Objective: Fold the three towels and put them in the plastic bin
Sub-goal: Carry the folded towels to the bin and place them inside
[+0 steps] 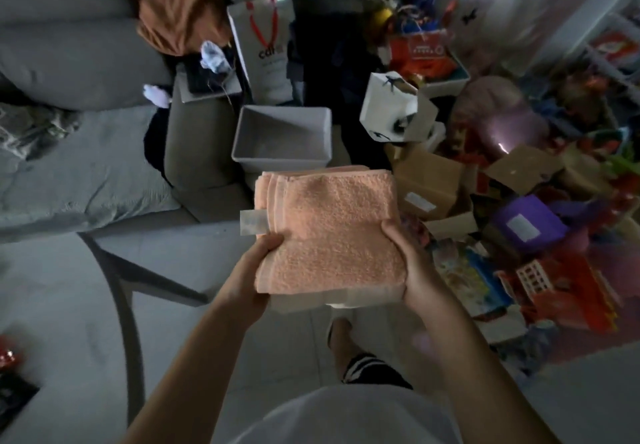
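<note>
Up ahead, past both hands, a grey sofa (69, 152) stands beside the plastic bin (282, 138). Folded pink towels (329, 232) sit between the left hand (258, 272) and right hand (414, 270), which grip their sides.

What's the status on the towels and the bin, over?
Left hand and right hand grip the folded peach towel stack by its sides. Stack held above the floor, short of the empty grey bin. Nothing between them.
</note>
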